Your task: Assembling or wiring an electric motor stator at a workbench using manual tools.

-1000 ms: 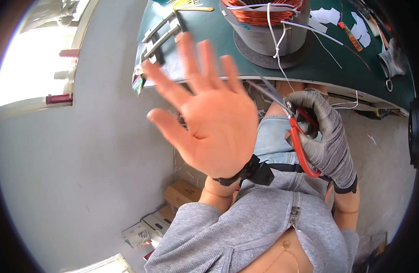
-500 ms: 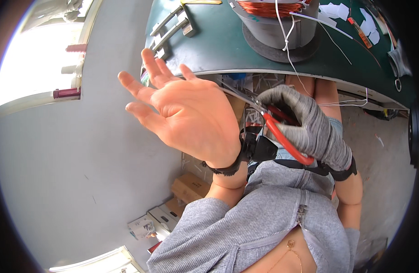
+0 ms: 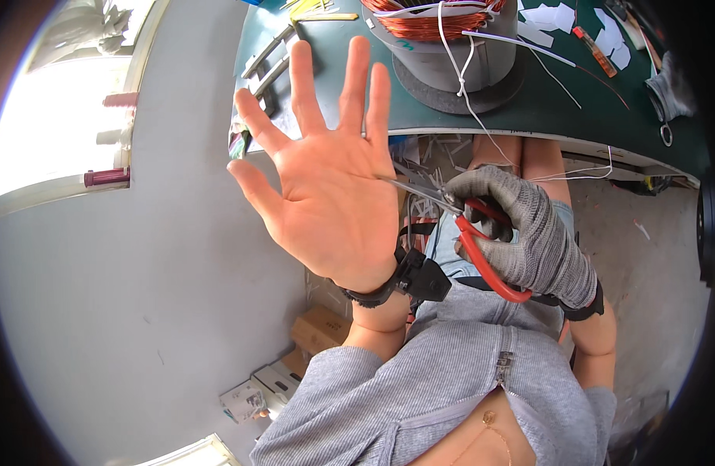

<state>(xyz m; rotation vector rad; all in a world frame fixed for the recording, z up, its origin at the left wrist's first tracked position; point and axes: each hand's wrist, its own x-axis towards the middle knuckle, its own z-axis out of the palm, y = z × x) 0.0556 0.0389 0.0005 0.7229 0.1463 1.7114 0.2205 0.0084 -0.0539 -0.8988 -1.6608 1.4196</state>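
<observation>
My bare left hand (image 3: 334, 182) is raised palm up with its fingers spread, and nothing lies in it. A grey knitted work glove covers my right hand (image 3: 520, 225), which is closed round red-handled scissors (image 3: 485, 260). The scissors' metal blades point left, and their tip reaches the edge of my left palm; whether it touches the skin I cannot tell. Beyond my hands, on the green-topped table (image 3: 575, 116), stands a grey cylinder on a dark round base, with a copper wire coil (image 3: 435, 25) round its upper part. White cord (image 3: 462, 78) hangs down from the coil.
A metal bar frame (image 3: 272, 62) and yellow strips (image 3: 311, 9) lie at the table's far left. White paper scraps (image 3: 550, 15), an orange-handled cutter (image 3: 596, 53) and a grey glove-like cloth (image 3: 672, 89) are on the right. Cardboard boxes (image 3: 320, 328) stand by the wall.
My left hand has turned more upright, its fingers straighter and wider apart. The scissors stay in my right hand, which has shifted slightly lower. The view has shifted a little.
</observation>
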